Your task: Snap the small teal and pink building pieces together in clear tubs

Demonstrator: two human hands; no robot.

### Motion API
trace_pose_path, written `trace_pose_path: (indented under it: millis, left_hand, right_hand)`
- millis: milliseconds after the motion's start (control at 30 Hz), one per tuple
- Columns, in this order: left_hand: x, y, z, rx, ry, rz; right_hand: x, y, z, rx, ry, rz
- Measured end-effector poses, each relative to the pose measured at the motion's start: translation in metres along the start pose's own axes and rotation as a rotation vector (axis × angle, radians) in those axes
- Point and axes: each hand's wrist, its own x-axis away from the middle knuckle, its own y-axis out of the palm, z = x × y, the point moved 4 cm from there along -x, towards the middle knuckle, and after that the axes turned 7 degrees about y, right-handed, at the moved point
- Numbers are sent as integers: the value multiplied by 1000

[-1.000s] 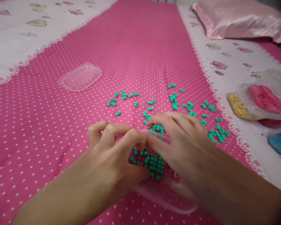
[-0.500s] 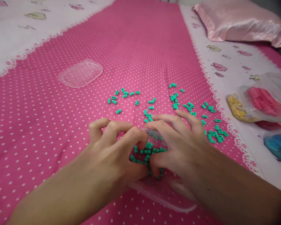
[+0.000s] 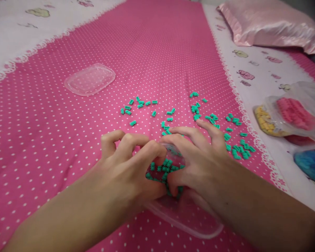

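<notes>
My left hand has its fingers bent over the left part of a clear plastic container. Opposite it, my right hand grips the container's right part, its thumb low among the bricks and its outer fingers reaching past the far rim. Small green toy bricks lie in the container and show through the gap between my hands. Both sets of fingertips are partly hidden. More loose green bricks are scattered on the bedspread beyond my fingers and to the right.
A clear lid lies on the pink dotted bedspread at the far left. On the right stand containers of yellow bricks, pink bricks and blue pieces. A satin pillow rests at the back right.
My hands keep almost the same pose around the container. Its near rim shifts very slightly to the right, and the view moves a little.
</notes>
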Motion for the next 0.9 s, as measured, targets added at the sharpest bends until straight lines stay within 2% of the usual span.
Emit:
trace_pose_path:
  millis: [200, 367, 467, 567, 700, 833, 900]
  left_hand:
    - [0, 2, -1, 2, -15, 62]
    - [0, 2, 0, -1, -6, 33]
    - [-1, 3, 0, -11, -12, 57]
    - [-1, 3, -1, -8, -18, 70]
    - [1, 1, -1, 9, -9, 5]
    - [1, -3, -1, 10, -13, 13]
    - [1, -2, -1, 9, -9, -2]
  right_hand:
    - [1, 4, 3, -18, -16, 86]
    - [0, 4, 2, -11, -6, 83]
    - [-3, 2, 0, -19, -6, 73]
    - [-3, -4, 3, -30, -20, 54]
    - [2, -21, 13, 32, -75, 68]
    - [10, -35, 22, 175, 3, 140]
    - [15, -36, 21, 231, -10, 159]
